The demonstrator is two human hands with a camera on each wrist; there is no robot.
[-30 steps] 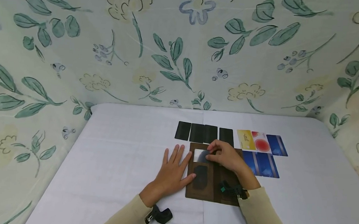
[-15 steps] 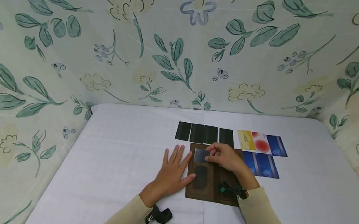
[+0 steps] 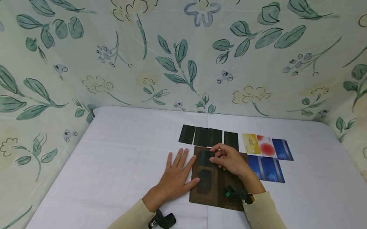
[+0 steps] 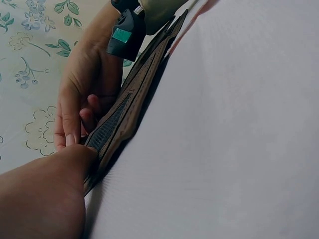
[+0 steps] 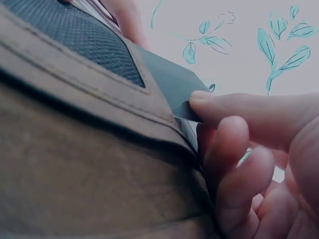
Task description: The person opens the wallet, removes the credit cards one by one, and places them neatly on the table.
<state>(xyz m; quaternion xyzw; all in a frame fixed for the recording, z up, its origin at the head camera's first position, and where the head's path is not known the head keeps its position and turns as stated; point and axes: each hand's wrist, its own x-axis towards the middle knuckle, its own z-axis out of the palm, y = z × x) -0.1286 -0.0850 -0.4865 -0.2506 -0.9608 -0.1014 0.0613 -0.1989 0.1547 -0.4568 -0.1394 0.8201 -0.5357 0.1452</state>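
Observation:
A brown wallet (image 3: 219, 186) lies spread out on the white cloth, a dark mesh window (image 3: 205, 180) on its left half. My right hand (image 3: 230, 162) pinches a dark card (image 3: 204, 158) at the wallet's upper part. In the right wrist view the thumb lies on that card (image 5: 172, 82), which sticks out past the stitched edge of the mesh window (image 5: 94, 47); the other fingers curl below. My left hand (image 3: 176, 175) rests flat with spread fingers, its thumb touching the wallet's left edge. How far the card sits inside is hidden.
Several black cards (image 3: 187, 134) lie in a row behind the wallet. To the right are a yellow card (image 3: 250, 143), a red-and-white card (image 3: 266, 146) and several blue cards (image 3: 283, 149). A floral cloth (image 3: 174, 58) hangs behind the table.
The card's bright glare has faded and it now looks dark, its angle seemingly changed. My right hand has shifted only slightly; the left hand stays in place.

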